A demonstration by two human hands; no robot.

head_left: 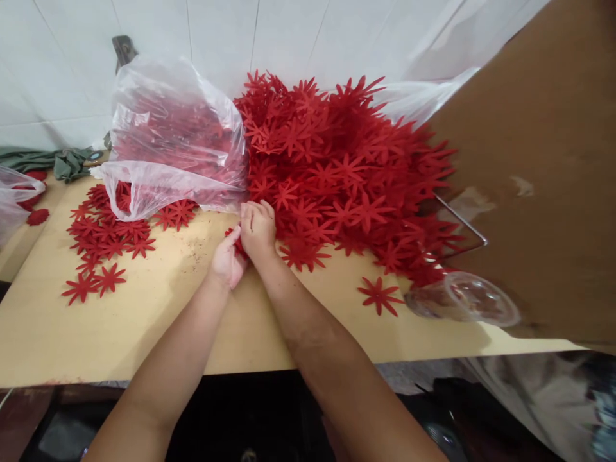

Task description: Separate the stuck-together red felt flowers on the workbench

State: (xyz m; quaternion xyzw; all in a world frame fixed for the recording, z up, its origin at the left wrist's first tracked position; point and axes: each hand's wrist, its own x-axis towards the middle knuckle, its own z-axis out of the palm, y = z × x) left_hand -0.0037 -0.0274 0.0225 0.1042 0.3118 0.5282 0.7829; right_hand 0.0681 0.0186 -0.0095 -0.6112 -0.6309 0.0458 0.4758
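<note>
White tiled wall behind, pale yellow wooden desk [144,321] below, and both hands meet at the near edge of a big heap of red star-shaped felt flowers [346,167]. Left hand [227,260] and right hand [258,226] touch each other, fingers pinched together on one small red felt flower piece [237,244], mostly hidden between them. Just beyond sits a clear plastic bag stuffed with red flowers [173,141]. Loose flowers lie scattered on the left [103,237]. A clear plastic cup [462,298] lies tipped over at the right, beside a brown cardboard sheet [539,160].
</note>
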